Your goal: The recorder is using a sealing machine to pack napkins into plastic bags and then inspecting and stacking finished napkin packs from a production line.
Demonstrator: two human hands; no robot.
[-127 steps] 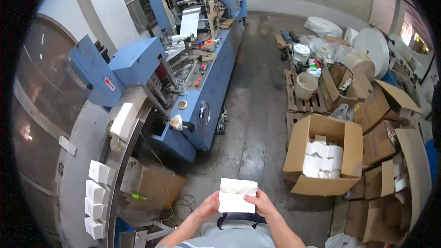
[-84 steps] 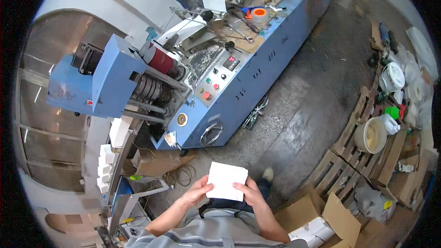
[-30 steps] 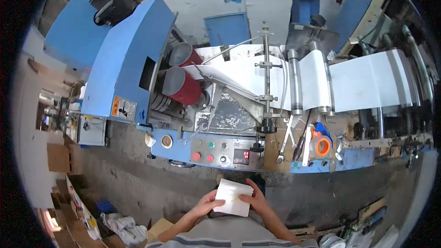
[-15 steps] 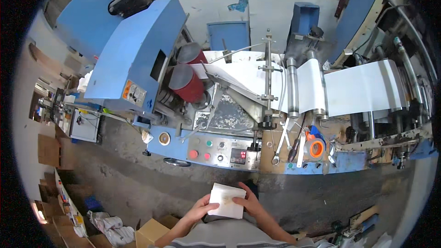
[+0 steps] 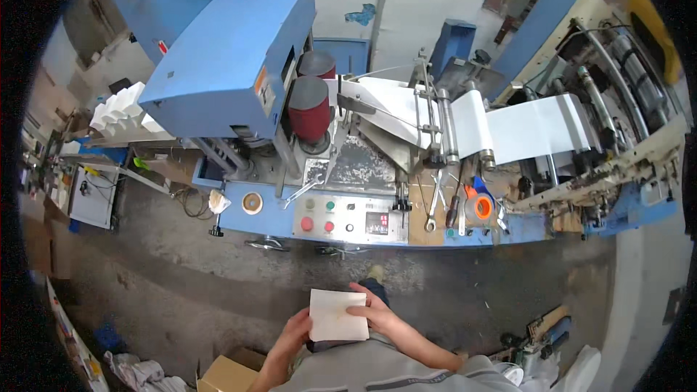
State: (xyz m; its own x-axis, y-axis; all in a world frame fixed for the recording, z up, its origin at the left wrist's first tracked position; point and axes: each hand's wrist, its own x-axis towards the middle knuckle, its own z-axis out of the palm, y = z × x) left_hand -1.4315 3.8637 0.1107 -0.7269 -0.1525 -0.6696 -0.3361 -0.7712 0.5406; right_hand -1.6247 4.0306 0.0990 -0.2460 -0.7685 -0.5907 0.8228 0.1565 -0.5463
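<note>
A stack of white paper bags or sheets (image 5: 335,317) is held in front of my body; which of the two it is I cannot tell. My left hand (image 5: 298,327) grips its left edge. My right hand (image 5: 372,312) clasps the right side, with the thumb lying on top and the fingers behind. A faint tan mark shows on the top face. Beyond the stack stands a blue machine with a metal control panel (image 5: 350,222), apart from both hands.
White paper web (image 5: 534,131) runs over metal rollers at the right. Wrenches (image 5: 433,207) and an orange tape roll (image 5: 480,207) lie on the machine's front ledge. Dark red cylinders (image 5: 309,116) stand beside the blue housing (image 5: 225,65). An open cardboard box (image 5: 226,375) sits at lower left.
My view has turned, so the machine sits differently in the picture. The stack stays in both hands and looks more squared up, its edges less fanned.
</note>
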